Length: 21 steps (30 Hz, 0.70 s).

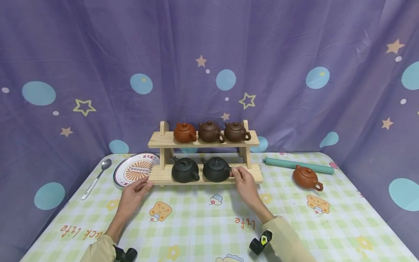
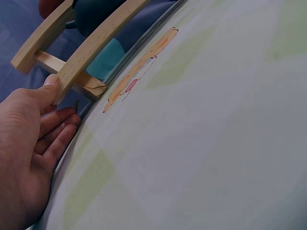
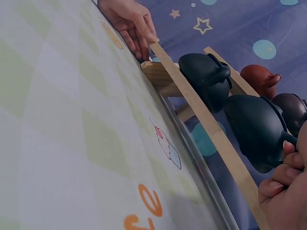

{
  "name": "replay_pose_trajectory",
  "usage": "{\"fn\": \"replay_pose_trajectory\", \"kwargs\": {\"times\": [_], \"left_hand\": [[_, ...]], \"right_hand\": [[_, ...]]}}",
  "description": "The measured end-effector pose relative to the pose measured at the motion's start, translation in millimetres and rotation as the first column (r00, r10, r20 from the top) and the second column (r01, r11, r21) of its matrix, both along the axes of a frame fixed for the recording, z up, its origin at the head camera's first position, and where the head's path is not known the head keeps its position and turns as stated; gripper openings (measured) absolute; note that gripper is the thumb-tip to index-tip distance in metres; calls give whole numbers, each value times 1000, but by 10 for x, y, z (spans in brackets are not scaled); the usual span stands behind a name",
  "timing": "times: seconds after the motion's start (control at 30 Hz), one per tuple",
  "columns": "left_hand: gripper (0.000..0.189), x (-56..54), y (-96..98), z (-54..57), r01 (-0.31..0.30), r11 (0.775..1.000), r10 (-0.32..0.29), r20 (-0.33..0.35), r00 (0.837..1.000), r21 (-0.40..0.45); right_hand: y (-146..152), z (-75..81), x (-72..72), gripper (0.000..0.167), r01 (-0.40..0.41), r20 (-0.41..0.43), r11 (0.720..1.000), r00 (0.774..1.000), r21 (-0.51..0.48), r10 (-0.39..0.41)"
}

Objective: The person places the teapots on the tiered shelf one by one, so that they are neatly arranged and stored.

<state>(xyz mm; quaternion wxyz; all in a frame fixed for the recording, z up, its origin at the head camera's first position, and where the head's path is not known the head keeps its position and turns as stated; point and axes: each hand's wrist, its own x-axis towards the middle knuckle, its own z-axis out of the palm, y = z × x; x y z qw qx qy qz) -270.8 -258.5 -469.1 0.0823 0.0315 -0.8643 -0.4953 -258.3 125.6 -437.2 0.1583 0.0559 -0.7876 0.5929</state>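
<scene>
A two-tier wooden display rack [image 1: 206, 178] stands at the back of the table. On its lower board sit two black teapots, the left one [image 1: 185, 170] and the right one [image 1: 216, 169]. My right hand [image 1: 244, 183] pinches the handle of the right black teapot [image 3: 256, 127], which sits on the board. At the lower board's left end, my left hand [image 1: 133, 196] holds the corner; the left wrist view shows the thumb on the board's edge [image 2: 72, 72] and the fingers bent below it. The upper board bears a reddish-brown teapot [image 1: 184, 133] and two dark brown teapots [image 1: 210, 132].
Left of the rack lie a patterned plate [image 1: 121, 174], partly behind it, and a spoon [image 1: 96, 179]. To the right, an orange-brown teapot [image 1: 306, 177] stands before a rolled green item [image 1: 298, 165]. A checked cloth [image 1: 196, 225] covers the table; a purple curtain [image 1: 183, 36] hangs behind.
</scene>
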Motion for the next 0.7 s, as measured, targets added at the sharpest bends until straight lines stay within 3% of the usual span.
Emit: {"fn": "replay_pose_trajectory", "kwargs": {"times": [0.47,0.7], "left_hand": [[58,-8,-12,-14,4,1000,-4,-45,999,-6],[57,-13,-6,-20,-2,1000,2,-36,999,-10]], "right_hand": [[-97,-21,33,30,16,7,1000,1000,20,-16],[-130,-50,18,30,40,8,999,999,21,-40]]}}
